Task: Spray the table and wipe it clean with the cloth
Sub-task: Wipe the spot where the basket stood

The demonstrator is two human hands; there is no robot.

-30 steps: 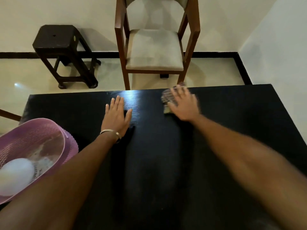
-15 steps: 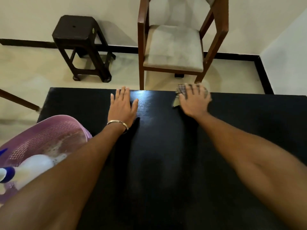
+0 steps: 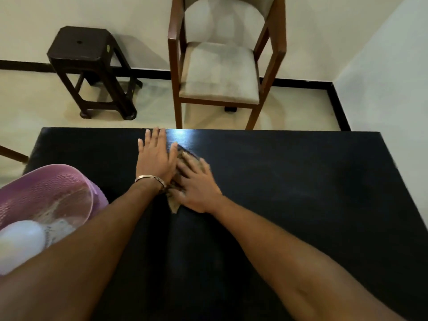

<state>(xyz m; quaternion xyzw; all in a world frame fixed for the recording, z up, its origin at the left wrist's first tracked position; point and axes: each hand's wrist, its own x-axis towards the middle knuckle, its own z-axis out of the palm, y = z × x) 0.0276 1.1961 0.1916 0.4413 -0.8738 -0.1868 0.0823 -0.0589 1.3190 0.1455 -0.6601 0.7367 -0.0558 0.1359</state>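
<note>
The black table (image 3: 289, 181) fills the lower part of the head view. My left hand (image 3: 155, 158) lies flat on it near the far edge, fingers spread, with a metal bangle at the wrist. Right beside it, my right hand (image 3: 196, 186) presses down on a brownish cloth (image 3: 174, 206), which shows at the fingertips and below the palm; most of the cloth is hidden under the hand. The two hands touch at the thumb side. A white spray bottle (image 3: 20, 242) lies in the pink basket (image 3: 46, 179) at the left.
Beyond the table's far edge stand a wooden chair (image 3: 220, 70) with a beige seat and a dark stool (image 3: 85, 54) to its left. A white wall (image 3: 382, 77) rises at the right. The pink basket sits at the table's left edge.
My right hand has slid the cloth from the far edge back and to the left, up against my left hand. The left hand has stayed flat in place.
</note>
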